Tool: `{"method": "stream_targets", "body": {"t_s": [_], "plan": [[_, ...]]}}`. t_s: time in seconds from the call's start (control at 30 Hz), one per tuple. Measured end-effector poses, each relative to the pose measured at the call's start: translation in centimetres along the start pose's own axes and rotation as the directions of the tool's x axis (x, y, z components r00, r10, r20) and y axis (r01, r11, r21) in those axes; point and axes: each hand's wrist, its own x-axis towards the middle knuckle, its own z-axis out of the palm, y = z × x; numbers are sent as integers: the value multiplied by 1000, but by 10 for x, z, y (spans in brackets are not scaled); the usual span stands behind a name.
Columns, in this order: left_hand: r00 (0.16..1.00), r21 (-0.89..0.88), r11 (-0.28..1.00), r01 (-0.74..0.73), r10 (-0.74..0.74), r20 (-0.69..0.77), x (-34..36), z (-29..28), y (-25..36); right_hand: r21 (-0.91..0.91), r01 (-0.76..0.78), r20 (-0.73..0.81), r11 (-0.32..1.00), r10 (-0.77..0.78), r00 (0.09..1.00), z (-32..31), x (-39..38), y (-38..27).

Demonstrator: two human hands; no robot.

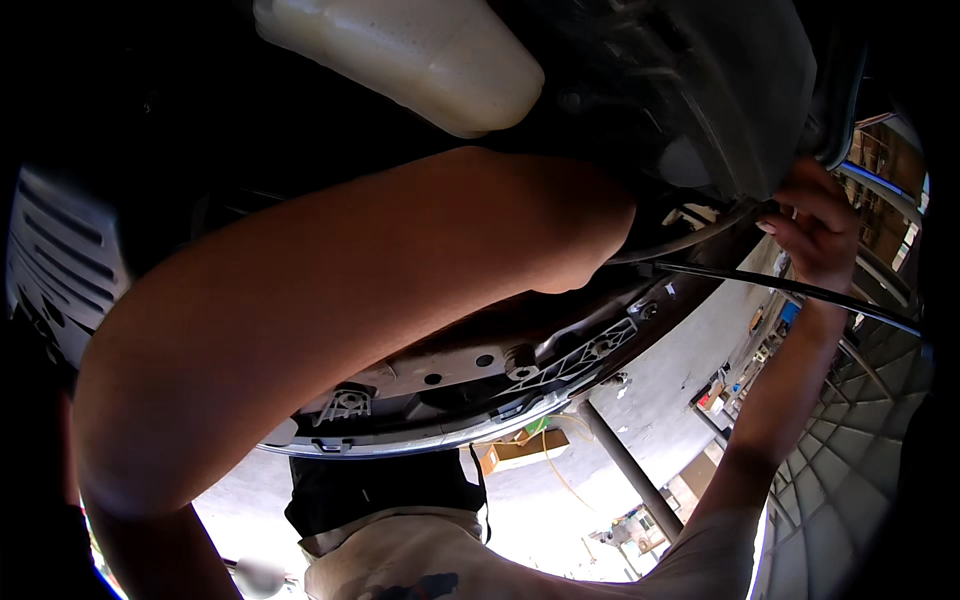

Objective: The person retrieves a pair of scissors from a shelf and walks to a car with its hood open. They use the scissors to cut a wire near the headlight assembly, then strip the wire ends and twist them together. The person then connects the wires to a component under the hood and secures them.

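Observation:
I am beneath a vehicle with both arms raised. My left hand (590, 230) is bent away at the centre right, below a translucent plastic reservoir (410, 60); its fingers are hidden. A dark curved hose (705, 238) runs rightward from behind it. My right hand (810, 220) has curled fingers at the edge of a dark plastic panel (720, 100), beside the hose's right end; what they grip is unclear. A thin black rod (740, 278) crosses just below that hand.
A slotted metal plate (65, 245) is at far left. A perforated bracket (570, 355) and curved bumper edge (420, 446) run beneath my left forearm. Farther off show a post (630, 480), a cardboard box (520, 456) and assorted clutter.

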Motion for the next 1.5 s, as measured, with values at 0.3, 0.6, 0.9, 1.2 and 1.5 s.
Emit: {"method": "stream_targets", "body": {"t_s": [0.3,0.6,0.9,1.2,1.5], "plan": [[964,-98,991,93,-114,-242,1,17,9,-301,-2,57,954,20,998,13,9,-25],[921,-124,991,55,-99,-376,16,17,25,-564,40,-41,825,-76,996,25,8,-15],[803,-447,892,-72,-214,-556,33,31,24,-607,-9,-112,795,-75,991,23,1,-9],[824,-558,828,-61,-274,-496,35,29,30,-362,-226,-420,904,58,906,38,-15,-9],[823,-618,776,-129,-263,-503,40,36,25,-286,-475,-326,833,381,865,41,-1,-22]]}}
